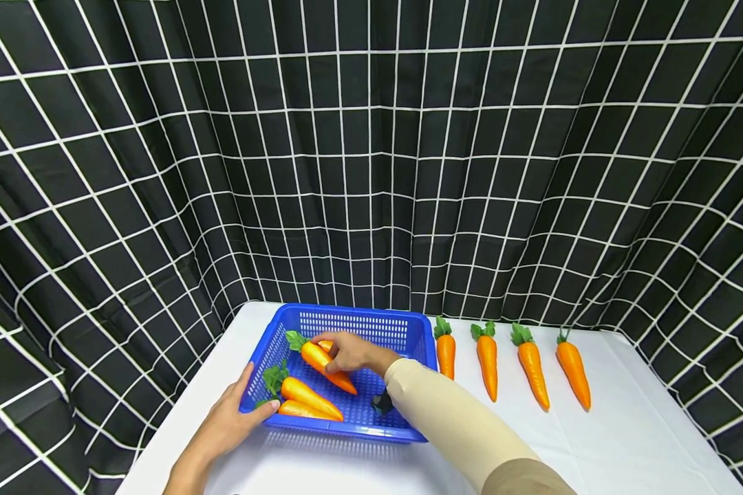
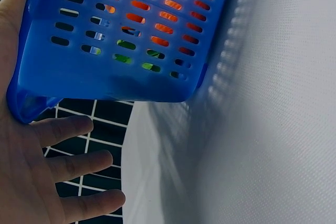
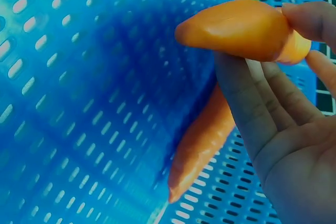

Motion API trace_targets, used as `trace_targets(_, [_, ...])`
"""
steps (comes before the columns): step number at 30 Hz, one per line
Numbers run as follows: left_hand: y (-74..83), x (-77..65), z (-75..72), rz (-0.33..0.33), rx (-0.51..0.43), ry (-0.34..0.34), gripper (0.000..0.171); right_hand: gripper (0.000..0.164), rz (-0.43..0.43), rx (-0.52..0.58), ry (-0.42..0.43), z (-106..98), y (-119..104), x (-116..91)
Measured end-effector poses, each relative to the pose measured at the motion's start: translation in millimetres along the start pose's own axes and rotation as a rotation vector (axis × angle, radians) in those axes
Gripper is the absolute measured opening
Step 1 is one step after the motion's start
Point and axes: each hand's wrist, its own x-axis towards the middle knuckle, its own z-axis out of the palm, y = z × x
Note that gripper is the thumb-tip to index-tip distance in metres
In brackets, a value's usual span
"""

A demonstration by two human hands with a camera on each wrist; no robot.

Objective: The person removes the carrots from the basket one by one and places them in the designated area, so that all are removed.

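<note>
The white desk carries a blue basket. I see the left hand resting at its near-left corner, thumb over the rim, three fingers spread straight. Inside it, the right hand grasps one orange carrot, near another carrot.

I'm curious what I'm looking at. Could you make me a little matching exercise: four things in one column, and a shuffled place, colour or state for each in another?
Things:
1. left grip
2. right grip
3. basket
4. curtain

Descriptions:
a. black with white lines
b. holding a carrot
c. blue, with many small holes
d. touching the blue rim

Right pairs: 1-d, 2-b, 3-c, 4-a
</note>
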Motion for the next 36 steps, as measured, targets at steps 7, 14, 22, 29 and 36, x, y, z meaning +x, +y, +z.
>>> trace_targets(7, [-0.2,1.0,-0.1,0.009,0.009,-0.002,0.101,0.063,-0.026,0.103,0.04,-7,-5,-9])
trace_targets(14, [-0.1,1.5,-1.0,0.009,0.015,-0.012,0.102,0.063,-0.026,0.218,0.07,-11,-10,-20])
trace_targets(22, [1.8,0.9,-2.1,-0.008,0.008,-0.027,0.1,0.062,-0.057,0.259,0.144,-25,-25,-37])
trace_targets(29, [2.4,-1.5,-2.0,-0.013,0.012,-0.041,0.101,0.064,-0.111,0.377,0.22,-32,-36,-54])
trace_targets(36, [4.1,-0.7,-3.0,-0.014,0.011,-0.048,0.101,0.067,-0.169,0.43,0.261,-40,-52,-73])
